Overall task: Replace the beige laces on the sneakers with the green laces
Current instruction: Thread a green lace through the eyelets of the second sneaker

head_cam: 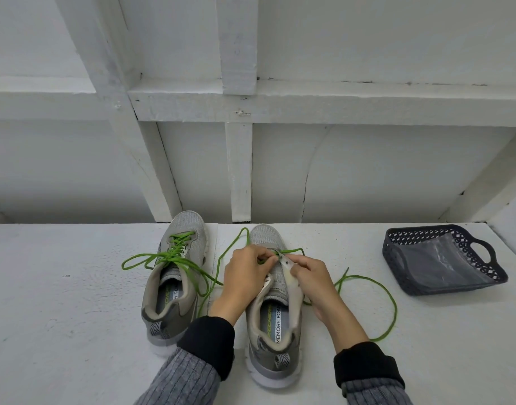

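Observation:
Two grey sneakers stand side by side on the white surface, toes away from me. The left sneaker (pixel 175 276) is laced with a green lace (pixel 175 252) whose loose ends loop out to the left and right. My left hand (pixel 245 276) pinches a second green lace (pixel 364 279) over the eyelets of the right sneaker (pixel 275 325). My right hand (pixel 315 279) grips the right eyelet flap of that sneaker. That lace's ends trail in long loops on both sides of the shoe. No beige lace is in view.
A dark woven plastic basket (pixel 484 252) with handles sits at the right, holding a clear plastic bag (pixel 435 261). A white wall with wooden framing rises just behind the sneakers.

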Tool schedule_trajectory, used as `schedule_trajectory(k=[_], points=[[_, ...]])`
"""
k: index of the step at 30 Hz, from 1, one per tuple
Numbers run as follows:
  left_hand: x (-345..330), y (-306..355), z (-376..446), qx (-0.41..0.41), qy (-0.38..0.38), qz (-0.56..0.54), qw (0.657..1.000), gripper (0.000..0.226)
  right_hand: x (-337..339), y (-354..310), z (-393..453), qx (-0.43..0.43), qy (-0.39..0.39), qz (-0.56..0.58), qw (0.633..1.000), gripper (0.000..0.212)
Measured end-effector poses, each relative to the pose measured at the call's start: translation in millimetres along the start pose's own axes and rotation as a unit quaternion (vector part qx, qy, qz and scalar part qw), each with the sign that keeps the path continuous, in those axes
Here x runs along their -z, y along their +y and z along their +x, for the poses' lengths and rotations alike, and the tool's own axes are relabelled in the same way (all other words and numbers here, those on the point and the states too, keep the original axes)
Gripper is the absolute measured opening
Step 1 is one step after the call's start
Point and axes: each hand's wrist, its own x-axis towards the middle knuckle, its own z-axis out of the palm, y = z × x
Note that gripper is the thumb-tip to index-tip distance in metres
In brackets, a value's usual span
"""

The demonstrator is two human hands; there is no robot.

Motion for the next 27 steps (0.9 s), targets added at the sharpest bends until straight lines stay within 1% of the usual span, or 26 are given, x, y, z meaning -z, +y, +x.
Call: schedule_trajectory(k=[3,6,7,9,10,12,13,15,17,18,20,22,23,24,25,26,27], points=[[-1.1,4.2,-0.6,0.005,0.003,0.019,1.000,0.011,2.5,1.3,-1.3,0.005,-0.014,0.013,1.000,0.033],[-2.2,6.4,0.6,0.009,-0.004,0.027,1.000,0.011,3.9,1.6,1.2,-0.008,-0.025,0.034,0.999,0.020],[-2.5,6.4,1.6,0.008,-0.007,0.020,1.000,0.009,4.8,-0.5,1.9,-0.024,-0.032,0.065,0.997,0.020],[-2.4,5.6,3.3,0.008,-0.015,-0.019,1.000,0.007,6.8,-4.0,4.8,-0.047,-0.042,0.106,0.992,0.028],[-2.2,4.7,3.4,0.010,-0.020,-0.040,0.999,0.015,6.7,-5.1,6.7,-0.044,-0.042,0.097,0.993,0.026],[-1.9,2.3,3.8,0.009,-0.030,-0.061,0.998,0.030,2.1,-6.8,9.0,-0.033,-0.025,0.086,0.995,0.015],[-2.2,1.5,3.9,0.004,-0.034,-0.066,0.997,0.032,-1.0,-7.6,9.4,-0.032,-0.010,0.092,0.995,0.009],[-2.2,0.5,3.5,-0.011,-0.034,-0.074,0.997,0.031,-6.6,-7.8,10.9,-0.019,0.011,0.098,0.995,0.006],[-2.2,-1.0,3.6,-0.023,-0.028,-0.045,0.998,0.025,-6.9,-7.2,11.6,0.006,0.033,0.104,0.994,0.006],[-1.8,-1.6,3.4,-0.026,-0.024,-0.018,0.999,0.019,-3.7,-7.7,11.3,0.024,0.045,0.132,0.990,0.007],[-0.9,-2.8,2.0,-0.022,-0.013,0.017,1.000,0.012,9.8,-14.1,8.5,0.059,0.053,0.247,0.966,0.008],[0.6,-3.3,0.8,-0.014,-0.002,0.027,1.000,0.014,29.8,-24.0,6.0,0.079,0.058,0.360,0.928,0.012],[0.9,-3.8,0.5,-0.011,0.002,0.033,0.999,0.014,38.8,-28.2,5.4,0.082,0.071,0.370,0.923,0.016],[1.5,-3.2,0.0,-0.011,0.004,0.043,0.999,0.013,46.0,-30.4,5.5,0.087,0.093,0.322,0.938,0.018],[1.6,-3.1,0.1,-0.012,0.005,0.051,0.999,0.012,50.1,-30.1,6.4,0.098,0.108,0.213,0.966,0.018],[1.5,-2.7,0.0,-0.012,0.007,0.057,0.998,0.011,50.4,-26.6,6.5,0.113,0.104,0.061,0.986,0.014],[1.3,-2.4,0.0,-0.011,0.008,0.059,0.998,0.011,47.2,-21.9,5.6,0.134,0.073,-0.079,0.985,0.010]])
